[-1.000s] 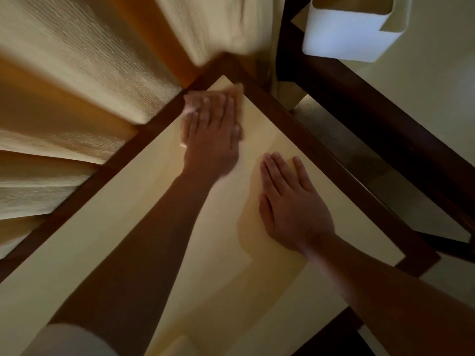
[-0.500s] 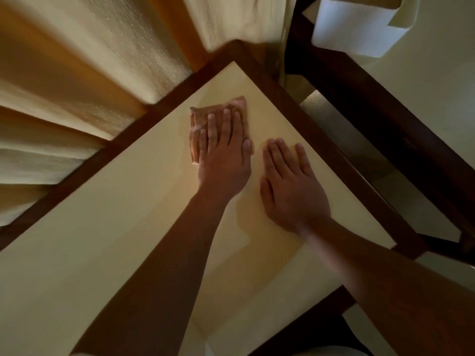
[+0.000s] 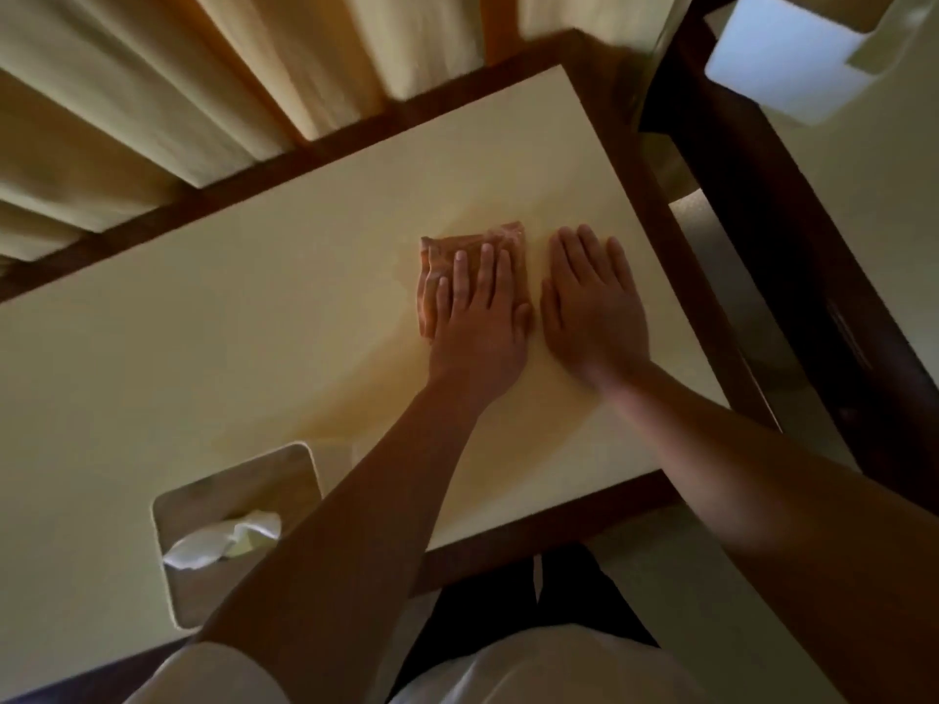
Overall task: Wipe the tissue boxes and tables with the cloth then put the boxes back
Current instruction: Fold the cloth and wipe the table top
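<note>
- Your left hand (image 3: 480, 322) lies flat with straight fingers and presses the orange cloth (image 3: 457, 249) onto the worktop (image 3: 203, 322). It grasps nothing; the cloth is only pinned under the palm and fingers.
- Your right hand (image 3: 594, 307) rests palm-down and relaxed on the bare surface, just beside the left thumb, and holds nothing.
- The cloth sits in the right half of the worktop, apart from both the far and the right edge.
- A dark wooden rim (image 3: 355, 139) frames the cream top, and curtains (image 3: 152, 94) hang close behind its far side.
- The tissue box (image 3: 203, 495) stands near the front edge at the lower left with a white tissue (image 3: 218, 541) poking out. Your left forearm crosses above its right side.
- Open surface spreads left of the cloth and between the cloth and the box.
- A second tissue box (image 3: 782, 58) stands on the neighbouring worktop (image 3: 889, 221), across a gap to your right.
</note>
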